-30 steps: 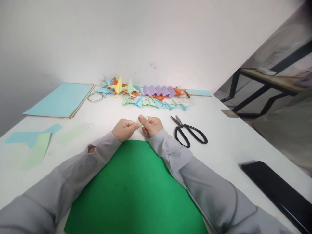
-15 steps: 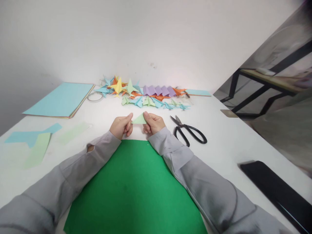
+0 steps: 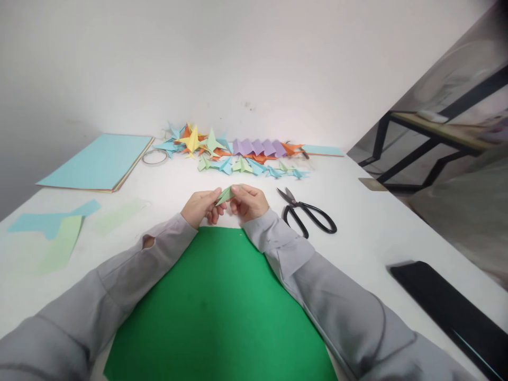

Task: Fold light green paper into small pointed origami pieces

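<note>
A small folded piece of light green paper [image 3: 225, 196] is held between my two hands, tilted, with its folded layers slightly parted. My left hand [image 3: 201, 206] pinches its left end between thumb and fingers. At the other end, my right hand [image 3: 250, 202] grips it with thumb and forefinger, hiding part of it. Both hands hover just beyond the far edge of a green sheet [image 3: 218, 301], which lies between my forearms. To the right of my right hand lie black-handled scissors [image 3: 305, 209], blades pointing away.
Folded paper figures [image 3: 192, 140] in several colours line the wall, beside a zigzag purple paper strip [image 3: 260, 148]. A stack of coloured sheets [image 3: 99, 161] and a wire ring [image 3: 155, 156] are at back left. Paper offcuts [image 3: 59, 238] lie left; a black object [image 3: 448, 312] lies right.
The green paper has turned from a flat triangle facing me to a tilted, narrower shape with its layers parted. My left hand has shifted slightly right, closer to my right hand.
</note>
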`<state>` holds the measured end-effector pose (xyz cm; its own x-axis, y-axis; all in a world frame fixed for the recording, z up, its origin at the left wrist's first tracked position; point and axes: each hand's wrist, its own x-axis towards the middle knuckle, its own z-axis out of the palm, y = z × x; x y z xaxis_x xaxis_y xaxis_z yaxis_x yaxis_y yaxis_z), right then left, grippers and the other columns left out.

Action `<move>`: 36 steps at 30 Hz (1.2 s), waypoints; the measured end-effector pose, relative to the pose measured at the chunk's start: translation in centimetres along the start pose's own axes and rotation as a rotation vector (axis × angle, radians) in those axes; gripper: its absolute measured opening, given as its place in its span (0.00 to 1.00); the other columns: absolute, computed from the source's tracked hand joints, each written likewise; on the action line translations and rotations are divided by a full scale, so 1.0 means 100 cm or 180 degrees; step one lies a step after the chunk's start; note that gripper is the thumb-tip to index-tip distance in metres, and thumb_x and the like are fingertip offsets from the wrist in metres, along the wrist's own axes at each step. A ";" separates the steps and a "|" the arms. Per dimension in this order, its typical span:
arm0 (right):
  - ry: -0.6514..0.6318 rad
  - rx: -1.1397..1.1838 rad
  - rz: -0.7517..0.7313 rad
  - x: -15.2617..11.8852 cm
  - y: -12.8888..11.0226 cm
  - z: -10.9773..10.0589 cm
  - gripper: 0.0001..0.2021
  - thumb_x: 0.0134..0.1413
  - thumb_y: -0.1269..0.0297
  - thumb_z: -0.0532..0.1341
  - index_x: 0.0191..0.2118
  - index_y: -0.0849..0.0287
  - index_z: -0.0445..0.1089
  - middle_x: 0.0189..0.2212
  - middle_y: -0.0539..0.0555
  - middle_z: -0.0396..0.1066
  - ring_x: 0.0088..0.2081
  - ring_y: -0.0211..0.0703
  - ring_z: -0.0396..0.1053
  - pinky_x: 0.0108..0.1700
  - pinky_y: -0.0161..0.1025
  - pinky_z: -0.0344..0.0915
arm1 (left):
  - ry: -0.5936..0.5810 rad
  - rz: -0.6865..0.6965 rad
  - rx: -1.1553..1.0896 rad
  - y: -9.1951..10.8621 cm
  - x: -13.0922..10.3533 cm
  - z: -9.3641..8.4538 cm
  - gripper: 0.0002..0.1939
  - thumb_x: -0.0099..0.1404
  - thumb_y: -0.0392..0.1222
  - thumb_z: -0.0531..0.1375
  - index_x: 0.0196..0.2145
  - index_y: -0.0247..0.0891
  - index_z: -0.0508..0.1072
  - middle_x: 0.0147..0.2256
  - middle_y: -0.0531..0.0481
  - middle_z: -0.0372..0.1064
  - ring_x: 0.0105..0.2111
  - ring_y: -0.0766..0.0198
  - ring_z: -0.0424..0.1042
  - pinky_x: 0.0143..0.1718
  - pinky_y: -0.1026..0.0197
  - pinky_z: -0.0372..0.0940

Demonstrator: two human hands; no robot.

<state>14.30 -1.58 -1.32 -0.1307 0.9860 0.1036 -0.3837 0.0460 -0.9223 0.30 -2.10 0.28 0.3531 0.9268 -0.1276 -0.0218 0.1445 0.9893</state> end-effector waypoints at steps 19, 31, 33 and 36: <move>0.0010 -0.0207 0.0262 -0.001 -0.004 0.004 0.25 0.32 0.59 0.64 0.41 0.65 0.65 0.08 0.42 0.63 0.09 0.31 0.55 0.13 0.30 0.49 | 0.0287 0.0338 -0.0164 -0.005 0.003 -0.002 0.18 0.48 0.53 0.62 0.24 0.34 0.64 0.11 0.57 0.60 0.09 0.71 0.59 0.10 0.69 0.53; 0.0026 -0.0233 0.0036 -0.002 0.000 0.002 0.24 0.33 0.55 0.67 0.38 0.60 0.65 0.11 0.41 0.65 0.10 0.29 0.55 0.13 0.29 0.50 | 0.0100 0.0283 -0.0062 -0.005 0.004 -0.003 0.18 0.51 0.52 0.60 0.22 0.31 0.67 0.12 0.54 0.61 0.09 0.71 0.59 0.10 0.69 0.53; 0.0081 -0.0238 0.0084 -0.003 -0.002 0.005 0.19 0.31 0.53 0.67 0.28 0.60 0.64 0.10 0.42 0.65 0.09 0.29 0.55 0.12 0.29 0.49 | 0.0031 0.0368 0.0078 -0.006 0.003 -0.003 0.18 0.52 0.53 0.59 0.21 0.32 0.67 0.10 0.55 0.60 0.09 0.72 0.58 0.11 0.69 0.53; 0.0133 -0.0367 0.0120 -0.004 -0.003 0.007 0.21 0.30 0.50 0.67 0.17 0.60 0.57 0.10 0.45 0.64 0.09 0.28 0.55 0.12 0.29 0.49 | -0.0047 0.0423 0.0202 -0.006 0.002 -0.003 0.18 0.52 0.53 0.59 0.21 0.32 0.67 0.09 0.55 0.60 0.09 0.73 0.57 0.12 0.69 0.53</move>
<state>13.79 -2.10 -0.80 -0.1040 0.9931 0.0547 -0.2712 0.0246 -0.9622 0.08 -1.87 -0.33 0.3648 0.9311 0.0052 -0.0103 -0.0016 0.9999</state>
